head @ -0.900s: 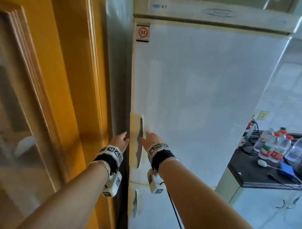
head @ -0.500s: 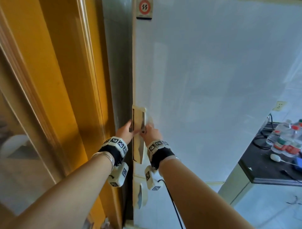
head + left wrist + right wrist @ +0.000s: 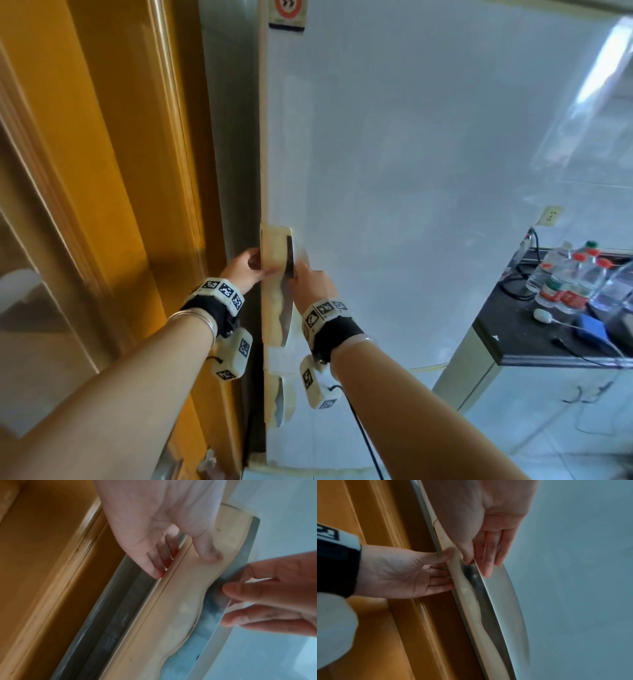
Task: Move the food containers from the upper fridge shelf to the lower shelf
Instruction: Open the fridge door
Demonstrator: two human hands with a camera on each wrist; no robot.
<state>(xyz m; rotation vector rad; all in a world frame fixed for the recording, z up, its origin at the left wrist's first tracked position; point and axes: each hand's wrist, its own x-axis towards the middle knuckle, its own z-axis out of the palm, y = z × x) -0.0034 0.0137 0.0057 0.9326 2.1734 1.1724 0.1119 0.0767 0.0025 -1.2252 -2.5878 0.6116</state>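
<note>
The white fridge door [image 3: 411, 154] is closed, so the shelves and food containers are hidden. Its cream recessed handle [image 3: 274, 253] runs down the door's left edge. My left hand [image 3: 246, 267] grips that edge: the fingers hook behind it and the thumb [image 3: 211, 555] presses on the handle's front. My right hand [image 3: 310, 277] reaches in from the right with straight fingers [image 3: 486, 566], whose tips touch the rim of the dark handle recess [image 3: 214, 601]. In the right wrist view the left hand [image 3: 419, 572] pinches the handle [image 3: 471, 601].
An orange wooden door frame [image 3: 120, 171] stands close on the left of the fridge. A second handle [image 3: 281, 397] sits lower on the same edge. At the right, a black counter [image 3: 513, 325] carries several water bottles [image 3: 568, 274], cables and a blue box [image 3: 592, 325].
Both hands rose to the handle. The left hand closed round the door edge, and the right fingers reached the recess. The view moved closer to the fridge.
</note>
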